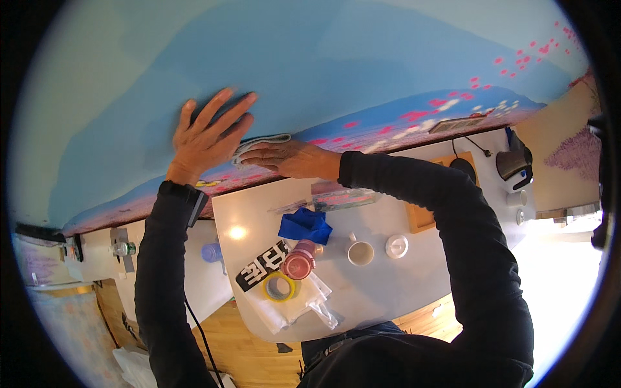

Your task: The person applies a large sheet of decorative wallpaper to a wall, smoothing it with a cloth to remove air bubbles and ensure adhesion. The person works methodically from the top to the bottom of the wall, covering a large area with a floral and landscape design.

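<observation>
My left hand [208, 131] rests against a painted wall mural [315, 87] of blue shapes with pink and white petals, fingers apart and holding nothing. A black band with a dark device sits on that wrist. Close beside it, to the right, my right hand [301, 159] presses a folded grey cloth [262, 140] to the mural's lower part. Its fingers lie over the cloth and hide much of it. Both forearms wear black sleeves.
Below the mural, a white table [378, 303] holds a pink bottle [297, 266], a yellow-edged tape roll [266, 290], a blue cloth item [304, 225], a mug [360, 253], a white lid [397, 246] and a wooden tray [419, 220]. A kettle [512, 164] stands far right. A socket strip [456, 124] is on the wall.
</observation>
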The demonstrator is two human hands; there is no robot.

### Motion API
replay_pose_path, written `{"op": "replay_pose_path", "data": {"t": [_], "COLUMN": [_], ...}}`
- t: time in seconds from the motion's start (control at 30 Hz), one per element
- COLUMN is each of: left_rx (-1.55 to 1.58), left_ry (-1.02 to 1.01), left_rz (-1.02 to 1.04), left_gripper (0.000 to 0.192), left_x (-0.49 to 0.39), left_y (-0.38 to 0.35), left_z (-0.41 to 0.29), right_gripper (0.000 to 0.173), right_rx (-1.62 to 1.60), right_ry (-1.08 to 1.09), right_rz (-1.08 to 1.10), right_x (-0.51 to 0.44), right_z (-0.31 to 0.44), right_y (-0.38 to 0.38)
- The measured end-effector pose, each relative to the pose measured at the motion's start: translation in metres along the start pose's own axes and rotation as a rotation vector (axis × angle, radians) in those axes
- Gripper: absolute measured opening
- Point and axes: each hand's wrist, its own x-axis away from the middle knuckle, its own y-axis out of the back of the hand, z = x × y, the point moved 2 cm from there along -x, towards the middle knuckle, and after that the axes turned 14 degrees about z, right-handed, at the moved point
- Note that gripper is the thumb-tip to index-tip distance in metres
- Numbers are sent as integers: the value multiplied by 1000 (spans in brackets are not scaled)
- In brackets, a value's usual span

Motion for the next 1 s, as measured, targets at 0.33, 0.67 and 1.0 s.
{"op": "replay_pose_path", "data": {"t": [0.33,0.67,1.0], "left_rx": [-8,78,121], "left_ry": [-31,-56,-165], "left_rz": [47,183,43], "left_gripper": [11,12,13], "left_x": [1,-39,-184], "left_y": [-3,13,14], "left_z": [-1,-24,-81], "right_gripper": [60,77,76], "right_rx": [219,-501,-620], "right_ry": [-676,-1401,-1360], "right_rz": [-154,-1319,-1281], "right_x": [186,57,44], "right_z": [-13,11,27], "right_y": [7,-10,-10]}}
